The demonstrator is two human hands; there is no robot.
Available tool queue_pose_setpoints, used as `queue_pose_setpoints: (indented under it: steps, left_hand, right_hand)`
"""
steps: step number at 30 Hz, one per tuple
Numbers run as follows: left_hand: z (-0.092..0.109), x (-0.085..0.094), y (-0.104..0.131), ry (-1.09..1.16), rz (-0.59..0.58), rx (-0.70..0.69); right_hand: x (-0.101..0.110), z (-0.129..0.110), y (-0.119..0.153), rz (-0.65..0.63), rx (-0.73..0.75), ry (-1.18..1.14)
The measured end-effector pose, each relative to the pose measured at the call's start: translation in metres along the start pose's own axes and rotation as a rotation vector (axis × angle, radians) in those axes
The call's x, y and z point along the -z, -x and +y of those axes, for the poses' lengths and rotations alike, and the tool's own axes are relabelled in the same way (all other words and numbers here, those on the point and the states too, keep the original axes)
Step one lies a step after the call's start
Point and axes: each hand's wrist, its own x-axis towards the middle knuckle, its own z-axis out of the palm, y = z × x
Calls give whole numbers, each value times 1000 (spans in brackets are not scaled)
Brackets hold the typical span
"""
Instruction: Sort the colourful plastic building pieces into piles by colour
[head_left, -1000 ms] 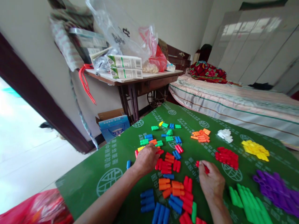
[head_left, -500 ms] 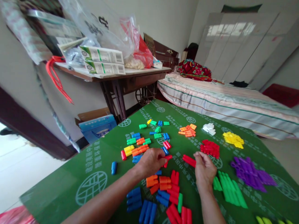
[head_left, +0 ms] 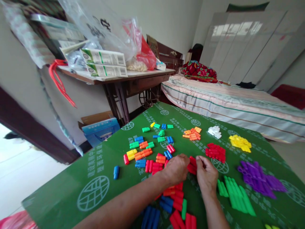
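My left hand (head_left: 177,168) and my right hand (head_left: 206,173) are close together above the green table mat (head_left: 59,187). Between their fingertips are red plastic building pegs (head_left: 192,165), touched from both sides. Both hands have their fingers pinched closed; the left fingertips are partly hidden behind the knuckles. Under and beside my left forearm lie more red pegs (head_left: 149,166), blue pegs (head_left: 151,217) and a green peg (head_left: 184,208). Just beyond my right hand is a pile of red pegs (head_left: 215,152).
Sorted piles lie to the right: purple (head_left: 258,178), green (head_left: 238,194), yellow (head_left: 240,143), white (head_left: 214,131) and orange pegs (head_left: 192,133). A sewing-machine table (head_left: 140,76) with boxes and bags stands at the back left, a bed (head_left: 228,98) behind.
My left hand has moved right, from the mixed pegs to beside my right hand, and the red pegs now sit between both. My right hand has stayed nearly in place.
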Motion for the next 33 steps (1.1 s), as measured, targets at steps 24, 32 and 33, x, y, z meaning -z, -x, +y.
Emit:
queue_pose_setpoints:
  steps: [24, 32, 33]
  left_hand:
    - [-24, 27, -35, -286, -90, 246]
    - [2, 22, -32, -215, -134, 74]
    - [0, 25, -30, -201, -129, 68]
  right_hand:
    - [-5, 4, -8, 53, -246, -392]
    - [-4, 6, -9, 29, -257, -389]
    - [-4, 7, -9, 30, -259, -389]
